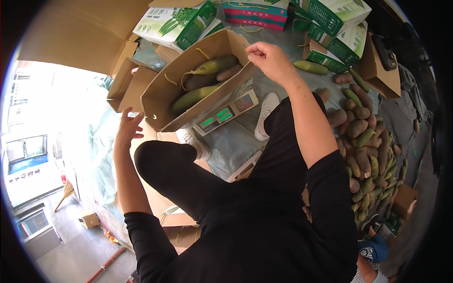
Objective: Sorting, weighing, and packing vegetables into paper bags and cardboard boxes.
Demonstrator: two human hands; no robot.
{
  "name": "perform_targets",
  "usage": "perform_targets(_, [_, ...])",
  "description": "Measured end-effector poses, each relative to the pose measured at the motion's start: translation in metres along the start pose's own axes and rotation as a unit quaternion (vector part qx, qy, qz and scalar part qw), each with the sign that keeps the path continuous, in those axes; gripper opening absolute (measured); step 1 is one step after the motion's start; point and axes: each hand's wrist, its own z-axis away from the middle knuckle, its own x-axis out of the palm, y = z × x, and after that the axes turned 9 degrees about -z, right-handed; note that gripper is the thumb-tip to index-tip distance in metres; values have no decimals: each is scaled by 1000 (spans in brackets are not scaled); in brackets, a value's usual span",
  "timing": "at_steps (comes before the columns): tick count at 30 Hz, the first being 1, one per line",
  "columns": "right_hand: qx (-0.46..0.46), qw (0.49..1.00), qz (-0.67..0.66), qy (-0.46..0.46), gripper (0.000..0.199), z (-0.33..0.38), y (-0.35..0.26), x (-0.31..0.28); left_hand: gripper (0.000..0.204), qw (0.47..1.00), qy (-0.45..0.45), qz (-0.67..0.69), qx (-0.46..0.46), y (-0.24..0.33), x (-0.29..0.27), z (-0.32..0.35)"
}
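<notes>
An open brown cardboard box (158, 101) holds several long green radishes (196, 97) and darker, brownish ones (200, 82). It stands tilted across a white scale (226, 115) with lit green displays. Yellowish cord loops (171, 79) come through its inner wall. My left hand (128, 128) is beside the box's left end, its fingers spread and holding nothing. At the far right corner of the box is my right hand (272, 61), fingers curled together against the rim; whatever is between them is hidden.
A large pile of green and brown radishes (365, 151) lies to my right. Green-and-white printed cartons (330, 16) and a pink-and-teal one (255, 14) stand at the back. A broom (66, 191) leans at far left. Another person's arm (365, 270) shows at lower right.
</notes>
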Motion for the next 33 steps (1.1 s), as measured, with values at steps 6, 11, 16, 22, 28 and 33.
perform_targets(6, [3,1000,-5,0,24,-1,-4,7,61,997,-69,-8,-37,-16,14,-27])
perform_targets(11, [4,997,-66,-31,23,-7,-2,3,42,991,-129,21,-15,-24,27,-51])
perform_targets(16, [-44,997,-2,-61,24,-27,-33,3,41,995,-99,26,-12,-22,39,-51])
perform_targets(22, [-46,977,204,-32,37,-75,5,1,49,984,19,-168,-55,-8,47,-61])
perform_targets(28, [51,961,267,-41,38,-98,40,17,50,976,-35,-184,-113,-16,39,-58])
perform_targets(33, [90,946,305,-68,37,-114,55,22,43,976,6,-214,-39,-52,55,-76])
